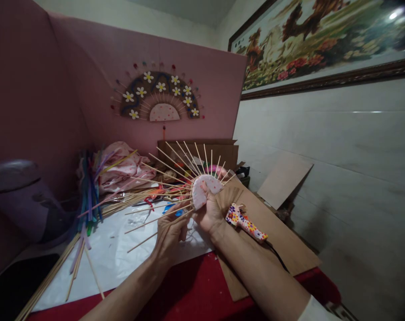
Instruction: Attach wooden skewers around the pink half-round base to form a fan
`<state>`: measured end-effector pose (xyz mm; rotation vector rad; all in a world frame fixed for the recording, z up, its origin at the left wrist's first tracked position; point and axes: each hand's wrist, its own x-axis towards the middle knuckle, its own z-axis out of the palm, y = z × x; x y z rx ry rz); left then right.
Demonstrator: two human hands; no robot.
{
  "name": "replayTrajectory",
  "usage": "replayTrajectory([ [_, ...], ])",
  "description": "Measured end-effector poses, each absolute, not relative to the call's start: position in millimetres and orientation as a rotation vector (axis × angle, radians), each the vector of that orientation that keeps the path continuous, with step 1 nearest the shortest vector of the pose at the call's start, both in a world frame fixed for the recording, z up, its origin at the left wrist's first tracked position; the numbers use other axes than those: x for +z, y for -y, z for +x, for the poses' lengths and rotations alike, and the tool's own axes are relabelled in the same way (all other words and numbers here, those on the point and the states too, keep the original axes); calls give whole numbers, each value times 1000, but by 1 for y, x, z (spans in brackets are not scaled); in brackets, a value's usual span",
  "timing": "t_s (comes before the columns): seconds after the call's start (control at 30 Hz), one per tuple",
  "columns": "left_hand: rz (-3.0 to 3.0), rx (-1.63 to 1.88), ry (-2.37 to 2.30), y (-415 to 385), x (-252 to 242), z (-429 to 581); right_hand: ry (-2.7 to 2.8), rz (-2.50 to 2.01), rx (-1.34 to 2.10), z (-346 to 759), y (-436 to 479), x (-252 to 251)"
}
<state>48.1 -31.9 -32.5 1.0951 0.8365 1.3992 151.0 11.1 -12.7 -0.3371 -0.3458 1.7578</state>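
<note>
From here I see the right hand (209, 216) gripping a spotted half-round base (200, 191), thin sticks (142, 225) fanning outward; the left hand (171, 232) holds the lower ones; behind, a flower-trimmed fan (151, 89) hangs on a pink panel (219, 93).

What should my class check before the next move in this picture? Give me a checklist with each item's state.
1. Right hand gripping the half-disc: ok, thumb on its face.
2. Sticks spread around the half-disc: ok, fanned out.
3. Left hand at the lower sticks: ok; how firmly it grips, cannot tell.
4. Glue gun set down: ok, on the cardboard beside the right arm.
5. Glue gun hot: cannot tell.
6. White sheet free of loose sticks: not ok.
</note>
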Motion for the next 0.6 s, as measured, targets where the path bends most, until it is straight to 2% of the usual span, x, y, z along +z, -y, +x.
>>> replayTrajectory([
  [0.23,1205,1307,-917,32,-34,46,371,-329,1739,152,-14,-17],
  [0.6,1222,1409,-874,36,-28,48,373,-316,1761,151,-12,-14],
])
